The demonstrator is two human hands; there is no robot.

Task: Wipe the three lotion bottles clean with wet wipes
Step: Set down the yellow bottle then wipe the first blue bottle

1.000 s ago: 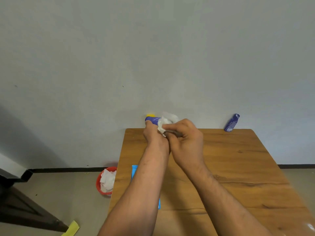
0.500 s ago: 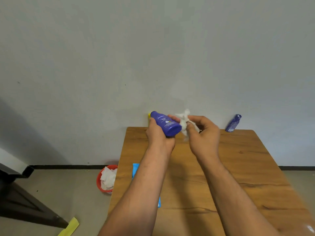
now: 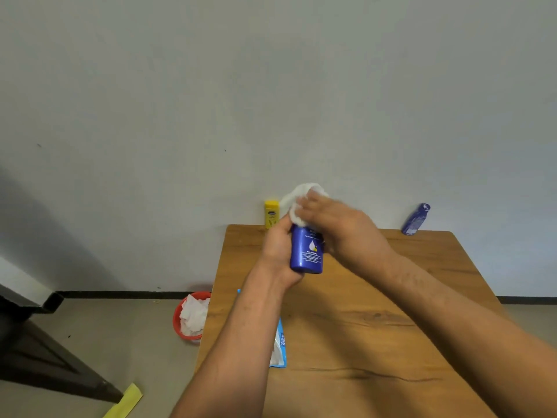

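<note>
My left hand (image 3: 278, 251) grips a blue lotion bottle (image 3: 307, 253) upright above the far part of the wooden table (image 3: 376, 321). My right hand (image 3: 340, 227) holds a crumpled white wet wipe (image 3: 297, 203) pressed over the bottle's top, which is hidden. A yellow lotion bottle (image 3: 271, 214) stands at the table's far left edge against the wall. A second blue bottle (image 3: 416, 220) leans against the wall at the far right corner.
A blue wet wipe pack (image 3: 280, 345) lies on the table's left side, partly hidden by my left forearm. A red bin (image 3: 180, 324) holding used white wipes stands on the floor left of the table. Dark furniture (image 3: 39, 351) fills the lower left.
The blue bottle went from lying sideways to upright in my left hand. My right hand moved with the wipe from beside the bottle onto its top. The yellow bottle came into view.
</note>
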